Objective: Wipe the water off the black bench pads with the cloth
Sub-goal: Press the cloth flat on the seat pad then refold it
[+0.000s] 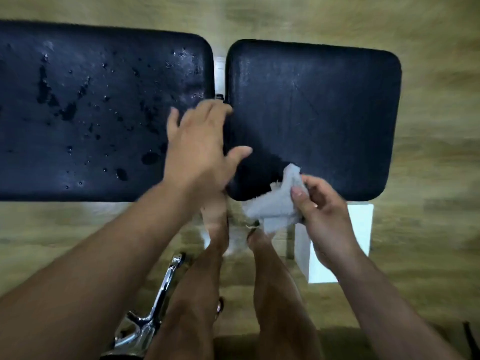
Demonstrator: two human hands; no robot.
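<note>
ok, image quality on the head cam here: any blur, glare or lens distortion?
Head view: motion blur smears the left hand and the wood floor; the wide lens bows the edges of the long pad; water drops on it glint; the cloth in the right hand looks soft, the short pad matte.

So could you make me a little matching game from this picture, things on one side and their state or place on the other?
Things:
1. long pad
2. short pad
3. cloth
4. left hand

States:
A. pinched in the right hand, at the near edge of a pad
B. dotted with water drops
C. open, fingers spread over the gap between the pads
D. smeared but with no drops showing

Pairs: 1-B, 2-D, 3-A, 4-C
</note>
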